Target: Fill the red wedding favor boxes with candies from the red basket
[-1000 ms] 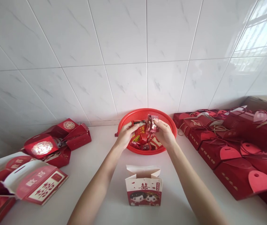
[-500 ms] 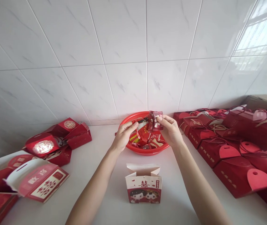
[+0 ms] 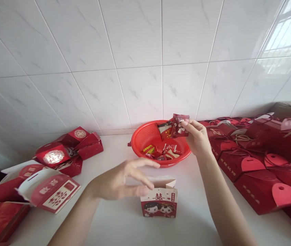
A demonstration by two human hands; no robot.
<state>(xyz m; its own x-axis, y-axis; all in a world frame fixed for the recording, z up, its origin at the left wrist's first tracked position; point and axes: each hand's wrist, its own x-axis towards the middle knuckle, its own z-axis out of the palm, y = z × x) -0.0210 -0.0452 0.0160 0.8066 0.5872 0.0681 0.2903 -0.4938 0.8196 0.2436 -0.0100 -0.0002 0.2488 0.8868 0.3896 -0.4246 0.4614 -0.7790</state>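
Note:
My right hand [image 3: 199,138] pinches dark red wrapped sweet packets [image 3: 178,125] above the right side of a red plastic basket [image 3: 138,136]. Beside them, a cream and red packet with a black top [image 3: 163,130] reaches down toward the basket; whether the same fingers grip it I cannot tell. My left hand [image 3: 125,179] is open, its fingers spread and holding nothing, at the upper left of a small paper gift box [image 3: 159,206]. That box stands upright with its top open and shows two cartoon figures. Several wrapped sweets [image 3: 171,154] lie in the basket.
Empty-looking red boxes [image 3: 90,147] and an opened pink and white box [image 3: 49,191] lie on the left of the white table [image 3: 119,225]. Rows of closed red gift boxes [image 3: 258,191] fill the right side. A tiled wall [image 3: 140,92] rises behind the basket.
My left hand has let go at the basket and come down toward the paper box, its fingers opening. My right hand has moved slightly right and up with the dark red packets.

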